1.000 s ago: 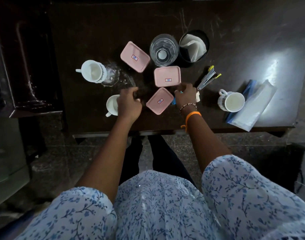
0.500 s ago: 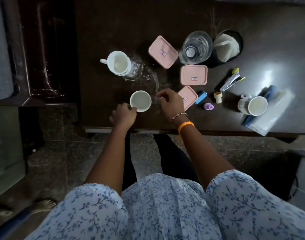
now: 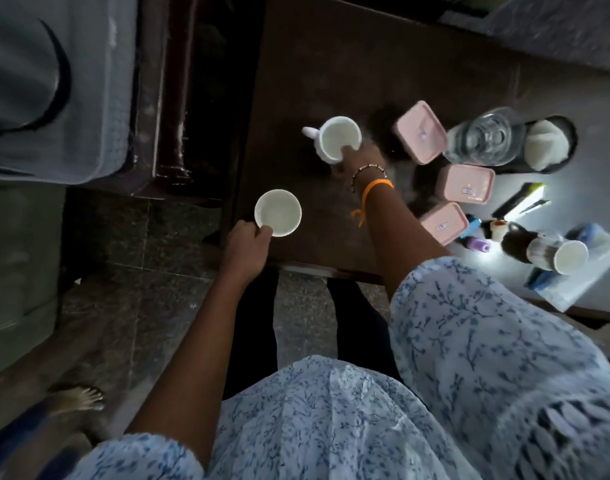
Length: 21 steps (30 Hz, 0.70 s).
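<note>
A: Start at the left. What is the left hand [image 3: 249, 244] doing?

B: It sits left of centre in the frame, at the near edge of the dark worktop [image 3: 331, 64]. Its fingers are curled on the lower left side of the near cup [image 3: 278, 213] and grip it there. The cup is white, stands upright with its mouth to the camera, and sits close to the worktop's front left corner.

A: And the right hand [image 3: 359, 157]?

B: It is above and to the right of that, near the middle of the frame, and well apart from the other hand. It touches the far mug [image 3: 338, 138] at the lower right of the rim, with 1 fingertip lying over the edge. The hand is blurred, so I cannot tell whether it truly grips. An orange band [image 3: 376, 185] and a bead bracelet circle the wrist.

A: How does that mug stand?

B: It stands upright, with its handle pointing to the left of the frame.

A: And further right?

B: There are 3 pink boxes with lids on: 1 [image 3: 420, 131] just beside the right hand, 1 [image 3: 466, 183] below it and 1 [image 3: 443, 222] lower still. Past them in the upper right stands a clear glass jar [image 3: 483, 140], touching a black holder [image 3: 547, 143] with white paper in it. At the right edge is a ribbed mug [image 3: 559, 256].
</note>
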Available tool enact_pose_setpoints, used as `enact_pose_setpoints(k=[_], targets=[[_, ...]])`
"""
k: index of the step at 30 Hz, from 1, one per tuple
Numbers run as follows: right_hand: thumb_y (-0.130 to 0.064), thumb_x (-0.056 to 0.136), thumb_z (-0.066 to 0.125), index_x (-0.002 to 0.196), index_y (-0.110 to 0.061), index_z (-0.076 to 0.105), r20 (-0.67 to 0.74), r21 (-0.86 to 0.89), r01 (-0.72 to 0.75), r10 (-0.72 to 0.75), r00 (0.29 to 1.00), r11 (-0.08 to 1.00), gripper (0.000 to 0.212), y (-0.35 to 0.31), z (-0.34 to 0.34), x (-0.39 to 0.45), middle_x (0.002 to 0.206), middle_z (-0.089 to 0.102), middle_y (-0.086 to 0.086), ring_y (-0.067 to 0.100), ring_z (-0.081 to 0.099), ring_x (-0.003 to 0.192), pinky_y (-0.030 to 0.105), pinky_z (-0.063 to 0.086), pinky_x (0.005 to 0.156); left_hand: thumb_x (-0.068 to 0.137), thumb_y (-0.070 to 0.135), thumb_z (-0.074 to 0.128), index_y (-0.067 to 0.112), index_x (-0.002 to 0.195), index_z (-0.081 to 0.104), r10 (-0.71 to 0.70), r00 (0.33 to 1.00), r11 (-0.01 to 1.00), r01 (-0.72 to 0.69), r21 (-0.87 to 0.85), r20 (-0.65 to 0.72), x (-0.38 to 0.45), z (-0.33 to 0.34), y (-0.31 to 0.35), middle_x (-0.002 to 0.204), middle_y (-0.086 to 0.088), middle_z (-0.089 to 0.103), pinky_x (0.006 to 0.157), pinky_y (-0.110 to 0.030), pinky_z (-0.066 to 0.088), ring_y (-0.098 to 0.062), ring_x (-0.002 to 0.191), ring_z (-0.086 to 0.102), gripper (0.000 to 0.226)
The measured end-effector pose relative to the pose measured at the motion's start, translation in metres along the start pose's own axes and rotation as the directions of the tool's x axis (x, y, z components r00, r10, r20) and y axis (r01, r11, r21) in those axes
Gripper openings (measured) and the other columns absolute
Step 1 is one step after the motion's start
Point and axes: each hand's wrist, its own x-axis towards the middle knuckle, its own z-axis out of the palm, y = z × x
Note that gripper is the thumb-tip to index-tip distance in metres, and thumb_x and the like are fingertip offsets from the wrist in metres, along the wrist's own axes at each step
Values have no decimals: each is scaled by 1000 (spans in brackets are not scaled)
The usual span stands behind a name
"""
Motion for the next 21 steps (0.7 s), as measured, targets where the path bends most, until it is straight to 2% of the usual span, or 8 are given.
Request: enact_pose_setpoints(k=[2, 4, 7, 10, 13, 16, 18, 21], targets=[[-19, 89, 48, 125, -3, 53, -51, -11, -67, 67, 996, 998, 40, -4, 6, 4, 130, 57, 19, 33, 53, 121, 38, 44, 100, 93, 17, 44, -11, 96, 63, -20, 998, 997, 16, -79, -53, 1, -19, -9, 110, -27, 55, 73, -31, 32, -36, 100, 54, 34], [-14, 87, 47, 125, -2, 52, -40, 66, -119, 122, 992, 991, 40, -7, 10, 3, 129, 57, 19, 34, 54, 119, 43, 46, 101, 93, 15, 45, -11, 92, 63, -22, 995, 990, 9, -138, -99, 1, -37, -14, 107, -26, 56, 68, -27, 28, -33, 96, 54, 32], [-12, 86, 48, 121, 1, 55, -97, 54, -77, 81, 992, 996, 38, -15, 18, -9, 125, 59, 23, 38, 55, 117, 46, 45, 101, 93, 11, 44, -13, 93, 61, 6, 982, 979, -45, -200, -190, -5, -66, -16, 105, -28, 56, 65, -28, 24, -30, 92, 53, 29], [-10, 85, 53, 108, 2, 64, -179, 20, 113, -107, 978, 993, 28, -36, 26, -34, 109, 67, 25, 28, 62, 100, 37, 49, 85, 93, 9, 44, -12, 93, 61, 25, 949, 961, -110, -256, -313, -17, -98, -18, 104, -27, 57, 73, -31, 31, -31, 92, 53, 27], [-7, 86, 54, 102, 2, 66, -142, 143, 299, -280, 949, 943, 22, -72, 35, -65, 88, 65, 15, 21, 57, 82, 27, 52, 63, 91, 8, 44, -10, 90, 60, -7, 899, 944, -139, -300, -438, -30, -131, -23, 102, -25, 58, 69, -27, 30, -31, 90, 54, 24], [-8, 86, 57, 100, -1, 68, -131, 178, 461, -444, 887, 869, 19, -120, 49, -94, 82, 61, 5, 16, 56, 81, 29, 48, 71, 92, 9, 44, -13, 89, 62, -44, 844, 949, -132, -286, -534, -36, -165, -32, 103, -26, 58, 72, -31, 31, -34, 92, 55, 29], [-11, 85, 59, 94, -2, 70, -147, 128, 581, -564, 812, 804, 17, -154, 61, -108, 76, 62, 5, 12, 54, 75, 23, 41, 67, 92, 12, 43, -13, 92, 65, -40, 816, 970, -106, -218, -576, -33, -185, -39, 105, -29, 60, 82, -36, 36, -38, 97, 55, 32], [-18, 86, 59, 67, -15, 67, -112, -8, 698, -694, 711, 716, 20, -199, 80, -116, 60, 63, 5, 13, 49, 68, 27, 37, 59, 92, 16, 42, -12, 98, 64, -46, 807, 993, -27, -114, -589, -18, -207, -45, 111, -31, 59, 85, -43, 38, -42, 103, 53, 36]])
